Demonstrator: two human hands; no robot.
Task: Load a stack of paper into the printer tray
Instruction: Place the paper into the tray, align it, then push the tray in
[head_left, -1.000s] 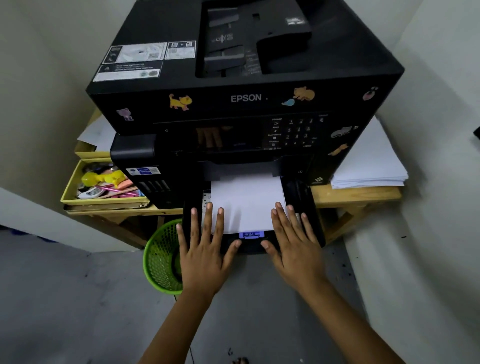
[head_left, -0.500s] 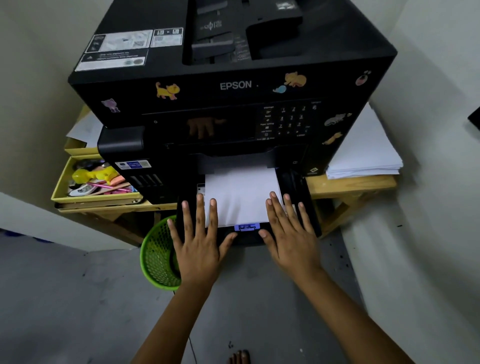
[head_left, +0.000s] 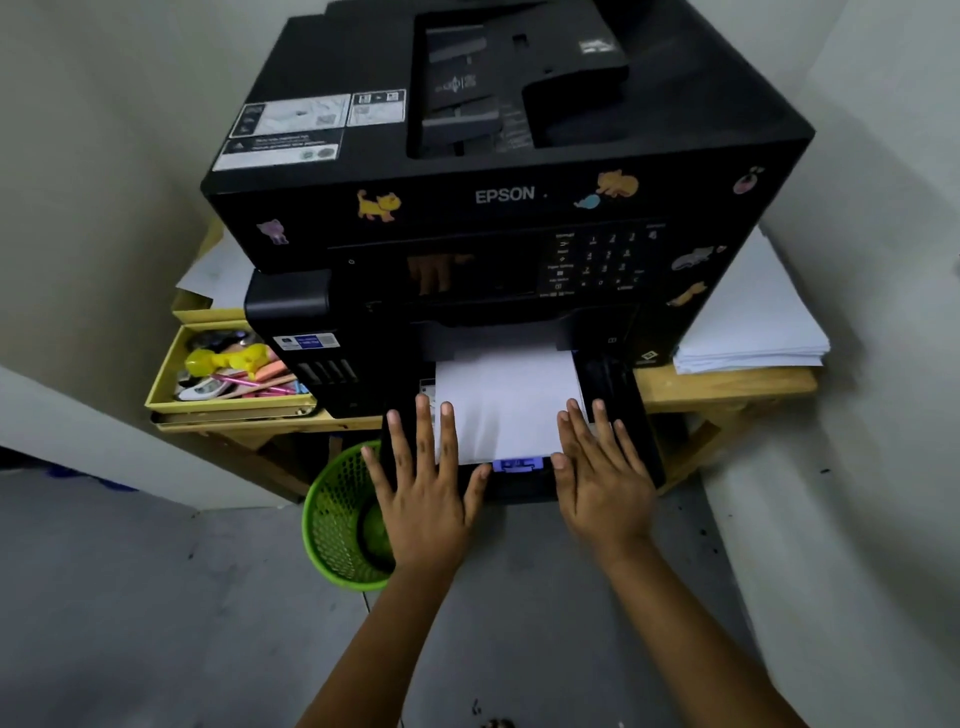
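Paper (head_left: 506, 400), a clean white stack, lies flat in the printer's (head_left: 498, 197) pulled-out tray (head_left: 618, 395). Left hand (head_left: 423, 493) and right hand (head_left: 602, 488) rest on it, fingers spread. Green basket (head_left: 337, 519) stands lower left; spare sheets (head_left: 748, 332) sit on the worktop (head_left: 727, 382).

Ahead of the fingers (head_left: 423, 415), passage is closed by the black Epson printer (head_left: 519, 197), whose front overhangs the pulled-out paper tray (head_left: 613, 395). Only a low slot above the white paper stack (head_left: 506, 400) is left between the tray's side walls. Left of the fingers and lower, room is taken by a green mesh wastebasket (head_left: 337, 519). Behind the fingers, open grey floor (head_left: 156, 597) is seen. To the right, a wall (head_left: 857, 467) stands near.
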